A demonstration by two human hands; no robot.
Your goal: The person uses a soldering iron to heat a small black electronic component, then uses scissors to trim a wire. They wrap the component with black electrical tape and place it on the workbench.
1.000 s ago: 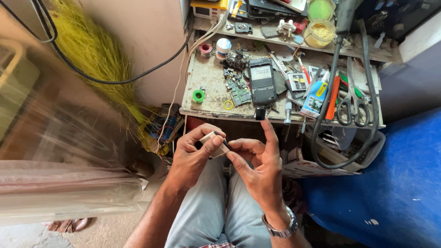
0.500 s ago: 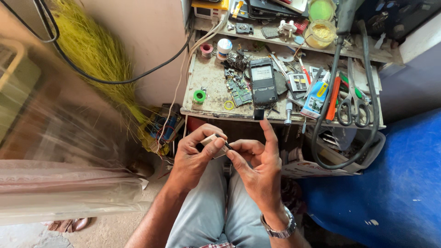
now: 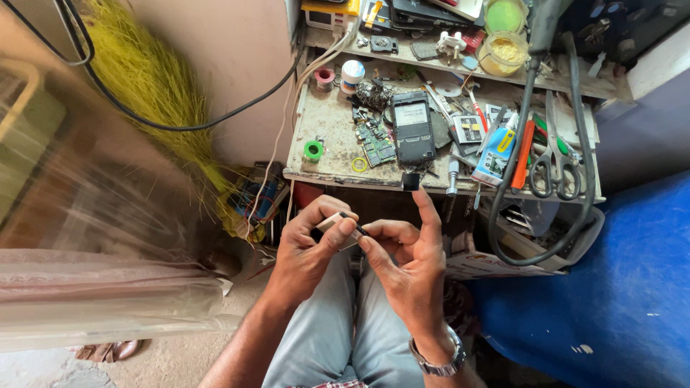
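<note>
Below bench edge | both hands: left (image 3: 305,251), right (image 3: 410,262) | pinching small part (image 3: 343,221)

Dark slab phone w/ pale rectangular screen (image 3: 412,115) lies mid-bench, screen up. Right of it, small grey keypad gadget w/ little display (image 3: 468,129). Just beside that, blue-and-white glue tube w/ printed label (image 3: 494,152), tilted. Back shelf: round clear plastic tub w/ yellow contents (image 3: 504,52), green round lid (image 3: 505,14) behind it.
</note>
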